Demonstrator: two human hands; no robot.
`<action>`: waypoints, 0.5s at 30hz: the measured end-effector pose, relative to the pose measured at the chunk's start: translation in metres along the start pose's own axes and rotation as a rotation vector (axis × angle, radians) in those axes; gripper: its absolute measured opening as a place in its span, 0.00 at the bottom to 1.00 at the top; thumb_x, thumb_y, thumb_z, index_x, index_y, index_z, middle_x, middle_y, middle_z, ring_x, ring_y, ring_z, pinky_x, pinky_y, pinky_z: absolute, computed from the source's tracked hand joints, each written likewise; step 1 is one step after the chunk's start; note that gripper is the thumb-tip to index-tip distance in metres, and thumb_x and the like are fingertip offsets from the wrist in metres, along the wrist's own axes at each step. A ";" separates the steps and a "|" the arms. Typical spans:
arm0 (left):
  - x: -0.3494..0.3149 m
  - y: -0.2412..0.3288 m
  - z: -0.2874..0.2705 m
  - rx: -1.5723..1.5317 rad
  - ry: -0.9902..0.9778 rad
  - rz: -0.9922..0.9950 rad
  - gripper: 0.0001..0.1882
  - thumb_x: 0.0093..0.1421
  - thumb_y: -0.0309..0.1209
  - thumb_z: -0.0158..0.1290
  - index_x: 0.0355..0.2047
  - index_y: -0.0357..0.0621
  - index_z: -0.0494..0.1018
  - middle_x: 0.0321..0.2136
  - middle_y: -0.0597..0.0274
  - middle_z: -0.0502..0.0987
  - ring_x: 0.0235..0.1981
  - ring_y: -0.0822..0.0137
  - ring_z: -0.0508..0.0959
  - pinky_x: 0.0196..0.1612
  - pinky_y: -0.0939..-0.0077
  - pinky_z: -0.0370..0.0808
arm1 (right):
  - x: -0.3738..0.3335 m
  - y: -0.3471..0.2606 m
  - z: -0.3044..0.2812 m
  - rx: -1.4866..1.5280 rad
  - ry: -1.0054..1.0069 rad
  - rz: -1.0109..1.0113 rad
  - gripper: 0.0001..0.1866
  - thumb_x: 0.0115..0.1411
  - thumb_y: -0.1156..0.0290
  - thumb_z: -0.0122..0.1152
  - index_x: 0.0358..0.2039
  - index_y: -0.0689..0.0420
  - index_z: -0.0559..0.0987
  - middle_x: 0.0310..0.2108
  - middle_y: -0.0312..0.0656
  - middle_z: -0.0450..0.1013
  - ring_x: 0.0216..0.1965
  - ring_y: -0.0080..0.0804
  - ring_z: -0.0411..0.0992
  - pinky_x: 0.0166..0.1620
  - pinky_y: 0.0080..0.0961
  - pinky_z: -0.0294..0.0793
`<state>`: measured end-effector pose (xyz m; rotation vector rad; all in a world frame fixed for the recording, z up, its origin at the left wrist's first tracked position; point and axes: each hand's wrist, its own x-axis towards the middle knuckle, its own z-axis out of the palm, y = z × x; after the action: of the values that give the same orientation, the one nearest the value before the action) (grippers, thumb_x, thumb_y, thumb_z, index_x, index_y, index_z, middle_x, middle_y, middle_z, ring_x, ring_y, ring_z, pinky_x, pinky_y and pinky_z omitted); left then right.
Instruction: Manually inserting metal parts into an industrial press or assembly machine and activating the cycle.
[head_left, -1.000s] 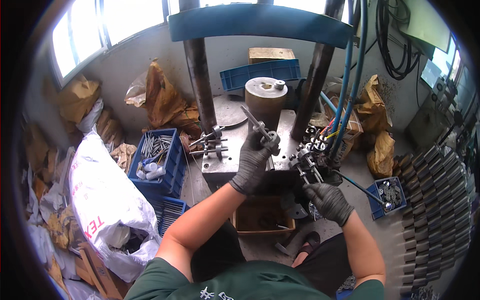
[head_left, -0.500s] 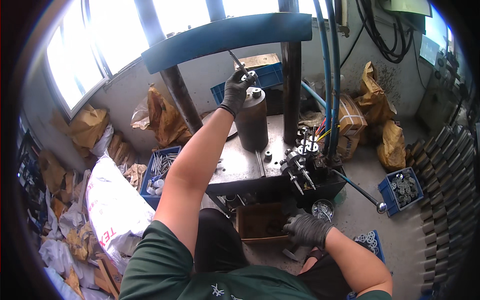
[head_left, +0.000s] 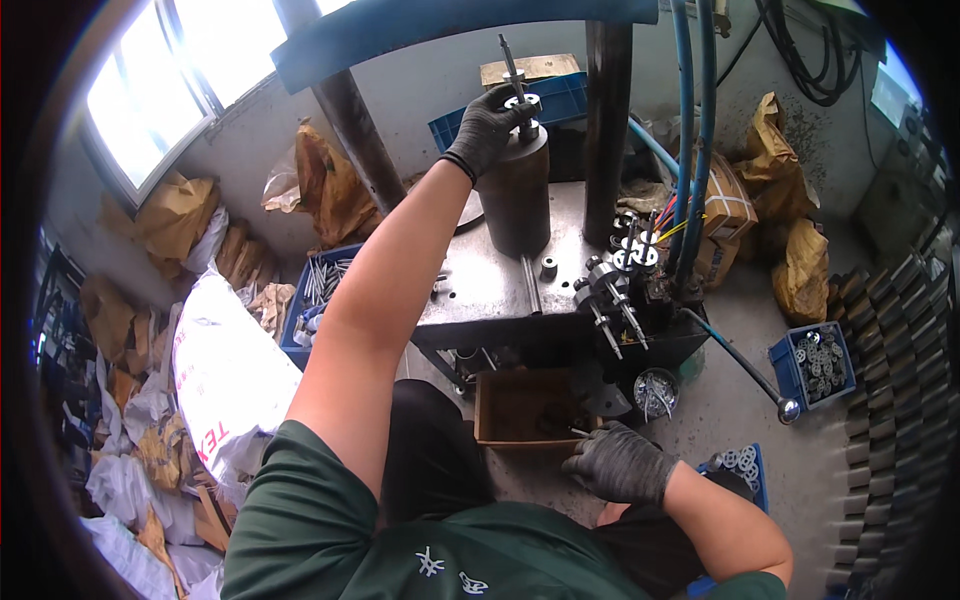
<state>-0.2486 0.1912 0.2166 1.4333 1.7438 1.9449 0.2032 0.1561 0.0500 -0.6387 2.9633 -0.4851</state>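
My left hand [head_left: 487, 125], in a dark grey glove, reaches far forward and closes around a metal shaft [head_left: 509, 62] with a pale round disc [head_left: 523, 103] on it. The shaft stands nearly upright over the top of a thick steel cylinder [head_left: 517, 200]; the glove partly hides how they meet. My right hand [head_left: 622, 462], also gloved, is low at the right beside a brown open box [head_left: 530, 440]. Its fingers are curled, and a small light tip shows by them; what they hold is mostly hidden.
The cylinder stands on a metal press table [head_left: 465, 285] between dark posts, beneath a blue crossbeam [head_left: 450, 40]. Several shafts with discs [head_left: 612, 295] lie at its right. A lever with a ball end [head_left: 788, 410], a bowl of small parts [head_left: 655, 393] and blue bins [head_left: 812, 365] are nearby.
The shaft in my left hand has swung from leaning to nearly upright over the cylinder. My right hand has turned, and a light tip now shows by its fingers. The view has shifted.
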 end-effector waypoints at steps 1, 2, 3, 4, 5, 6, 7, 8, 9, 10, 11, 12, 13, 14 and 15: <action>-0.002 0.002 0.001 -0.029 -0.020 -0.010 0.19 0.63 0.30 0.66 0.53 0.38 0.78 0.41 0.63 0.82 0.43 0.71 0.79 0.53 0.74 0.78 | -0.001 -0.001 0.000 0.009 -0.008 0.023 0.09 0.55 0.63 0.64 0.34 0.51 0.85 0.28 0.44 0.79 0.35 0.46 0.80 0.42 0.45 0.77; -0.002 0.003 0.002 -0.068 -0.023 -0.017 0.20 0.62 0.30 0.67 0.52 0.38 0.78 0.39 0.65 0.81 0.39 0.73 0.79 0.49 0.74 0.80 | -0.002 -0.003 -0.002 0.014 0.014 0.016 0.09 0.55 0.63 0.64 0.34 0.51 0.85 0.28 0.44 0.79 0.35 0.46 0.80 0.42 0.45 0.77; -0.003 0.004 0.003 -0.059 -0.008 -0.018 0.20 0.62 0.30 0.67 0.52 0.38 0.78 0.39 0.65 0.81 0.39 0.73 0.79 0.49 0.74 0.80 | -0.003 -0.003 -0.003 0.019 -0.007 0.022 0.10 0.55 0.62 0.64 0.34 0.52 0.84 0.28 0.44 0.79 0.35 0.46 0.80 0.42 0.45 0.77; -0.003 0.004 0.004 -0.104 -0.006 -0.048 0.19 0.63 0.31 0.67 0.52 0.38 0.78 0.39 0.65 0.80 0.38 0.73 0.79 0.46 0.75 0.81 | -0.003 -0.003 -0.006 0.028 -0.045 0.033 0.10 0.54 0.62 0.65 0.34 0.52 0.84 0.28 0.45 0.78 0.35 0.46 0.80 0.41 0.45 0.78; -0.003 0.003 0.004 -0.149 0.000 -0.084 0.19 0.63 0.31 0.67 0.52 0.38 0.78 0.38 0.65 0.80 0.38 0.74 0.79 0.43 0.75 0.82 | -0.004 -0.003 -0.008 0.027 -0.029 0.027 0.10 0.54 0.62 0.65 0.34 0.52 0.84 0.28 0.45 0.78 0.35 0.46 0.80 0.41 0.45 0.78; -0.003 0.003 0.004 -0.135 0.021 -0.068 0.19 0.62 0.31 0.67 0.51 0.37 0.78 0.37 0.65 0.79 0.36 0.74 0.79 0.40 0.76 0.83 | -0.005 -0.002 -0.011 0.046 -0.107 0.041 0.11 0.55 0.64 0.62 0.35 0.54 0.84 0.31 0.46 0.79 0.38 0.46 0.80 0.43 0.45 0.78; -0.003 0.002 0.004 -0.136 0.026 -0.064 0.19 0.62 0.31 0.67 0.51 0.37 0.78 0.37 0.65 0.79 0.36 0.74 0.79 0.40 0.76 0.83 | -0.006 -0.001 -0.012 0.064 -0.185 0.055 0.11 0.55 0.66 0.59 0.36 0.55 0.84 0.34 0.47 0.80 0.40 0.47 0.81 0.45 0.46 0.79; -0.002 0.001 0.004 -0.123 0.029 -0.064 0.19 0.62 0.31 0.67 0.50 0.37 0.78 0.37 0.64 0.79 0.36 0.74 0.79 0.41 0.76 0.83 | -0.007 -0.001 -0.014 0.065 -0.188 0.055 0.11 0.55 0.66 0.59 0.36 0.55 0.84 0.34 0.47 0.80 0.40 0.47 0.81 0.45 0.46 0.79; -0.001 0.000 0.004 -0.111 0.032 -0.063 0.18 0.62 0.31 0.67 0.50 0.38 0.78 0.37 0.64 0.79 0.36 0.74 0.80 0.41 0.76 0.83 | -0.008 -0.002 -0.015 0.053 -0.134 0.061 0.12 0.54 0.63 0.63 0.35 0.54 0.83 0.31 0.47 0.79 0.36 0.48 0.80 0.41 0.46 0.78; 0.000 0.000 0.005 -0.083 0.039 -0.058 0.19 0.62 0.32 0.68 0.50 0.38 0.78 0.37 0.63 0.80 0.36 0.73 0.80 0.42 0.76 0.83 | -0.009 -0.002 -0.016 0.041 -0.131 0.084 0.13 0.53 0.60 0.66 0.34 0.54 0.83 0.28 0.46 0.78 0.33 0.49 0.79 0.37 0.46 0.77; 0.000 0.000 0.004 -0.085 0.040 -0.059 0.19 0.62 0.32 0.68 0.50 0.38 0.78 0.37 0.63 0.80 0.36 0.73 0.80 0.42 0.76 0.83 | -0.010 -0.002 -0.017 0.041 -0.083 0.069 0.13 0.53 0.60 0.66 0.34 0.54 0.83 0.28 0.46 0.78 0.33 0.49 0.79 0.37 0.46 0.77; 0.000 0.000 0.004 -0.021 0.046 -0.044 0.19 0.62 0.32 0.68 0.50 0.38 0.78 0.38 0.63 0.80 0.36 0.73 0.80 0.42 0.76 0.83 | -0.012 -0.002 -0.018 0.044 -0.119 0.091 0.12 0.54 0.61 0.65 0.34 0.54 0.83 0.30 0.47 0.78 0.35 0.49 0.80 0.41 0.46 0.78; 0.000 0.000 0.004 0.050 0.052 -0.043 0.20 0.61 0.33 0.68 0.50 0.37 0.78 0.38 0.63 0.80 0.37 0.73 0.80 0.42 0.75 0.83 | -0.013 -0.003 -0.020 0.042 -0.180 0.127 0.12 0.54 0.62 0.64 0.34 0.55 0.84 0.33 0.48 0.79 0.38 0.48 0.80 0.44 0.46 0.79; 0.000 0.001 0.004 0.041 0.053 -0.031 0.20 0.61 0.33 0.68 0.50 0.37 0.78 0.38 0.63 0.80 0.37 0.73 0.80 0.42 0.75 0.83 | -0.015 -0.003 -0.021 0.048 -0.159 0.113 0.12 0.54 0.62 0.64 0.34 0.55 0.84 0.33 0.48 0.79 0.38 0.48 0.80 0.44 0.46 0.79; -0.001 0.001 0.004 0.030 0.051 -0.042 0.20 0.61 0.33 0.69 0.50 0.37 0.78 0.38 0.63 0.81 0.37 0.73 0.80 0.42 0.75 0.83 | -0.017 -0.003 -0.023 0.056 -0.154 0.138 0.12 0.54 0.61 0.64 0.34 0.54 0.84 0.32 0.48 0.79 0.38 0.48 0.80 0.44 0.46 0.78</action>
<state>-0.2447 0.1932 0.2168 1.3565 1.8169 1.9594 0.2168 0.1674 0.0732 -0.4410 2.8138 -0.4815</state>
